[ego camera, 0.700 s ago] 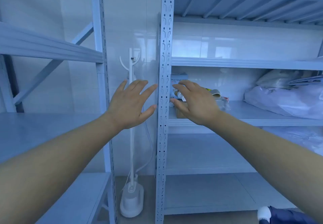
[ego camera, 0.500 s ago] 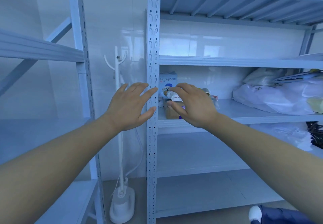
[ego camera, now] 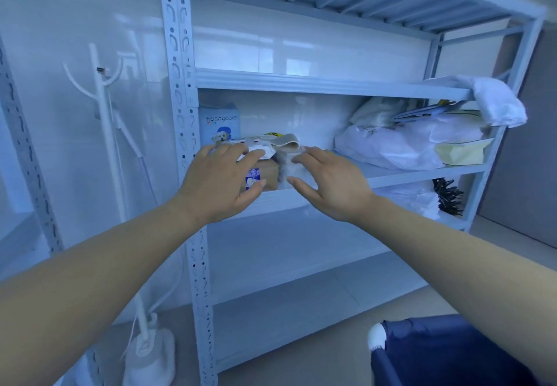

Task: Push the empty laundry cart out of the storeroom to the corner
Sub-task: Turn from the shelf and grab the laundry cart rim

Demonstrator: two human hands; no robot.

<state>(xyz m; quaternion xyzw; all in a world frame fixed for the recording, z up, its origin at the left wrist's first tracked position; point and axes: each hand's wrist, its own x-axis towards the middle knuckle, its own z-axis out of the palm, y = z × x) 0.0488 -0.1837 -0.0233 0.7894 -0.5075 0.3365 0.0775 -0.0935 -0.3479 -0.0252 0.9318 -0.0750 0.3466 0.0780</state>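
Left hand (ego camera: 218, 185) and right hand (ego camera: 333, 185) held spread, nothing grasped, before shelf (ego camera: 316, 84); laundry cart (ego camera: 452, 352) seen below right hand.

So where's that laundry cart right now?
Only a corner of the dark blue laundry cart shows, at the bottom right of the head view, on the floor before the metal shelving.

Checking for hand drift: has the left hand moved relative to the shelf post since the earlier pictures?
Yes. The left hand was left of the shelf post; now it lies to the post's right, over the shelf's boxes.
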